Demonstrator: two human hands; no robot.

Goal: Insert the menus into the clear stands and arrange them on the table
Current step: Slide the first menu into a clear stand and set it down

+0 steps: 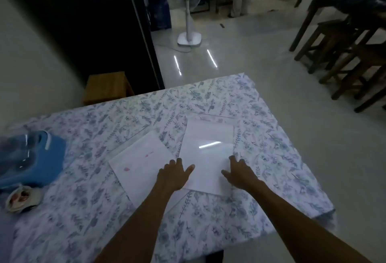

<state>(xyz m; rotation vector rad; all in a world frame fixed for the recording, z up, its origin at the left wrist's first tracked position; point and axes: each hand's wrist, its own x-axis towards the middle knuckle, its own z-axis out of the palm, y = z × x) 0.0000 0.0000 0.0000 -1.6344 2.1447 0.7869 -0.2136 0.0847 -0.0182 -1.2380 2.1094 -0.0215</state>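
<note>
Two flat white sheets lie side by side on the floral tablecloth (pixel 208 100). The right one (pixel 208 145) is glossy and mirrors a ceiling light, so it looks like a clear stand with a menu in it. The left sheet (pixel 140 162) carries faint pink marks. My left hand (pixel 174 176) rests flat, fingers spread, on the glossy sheet's near-left edge. On its near-right corner lies my right hand (pixel 240 174), also spread. Neither hand grips anything.
A blue plastic container (pixel 41 158) with a clear lid sits at the table's left edge, a crumpled white wrapper (pixel 20 198) just in front of it. Beyond the table stand a wooden stool (pixel 106 85), a white pedestal fan (pixel 190 22) and dark wooden stools (pixel 344 54) at right.
</note>
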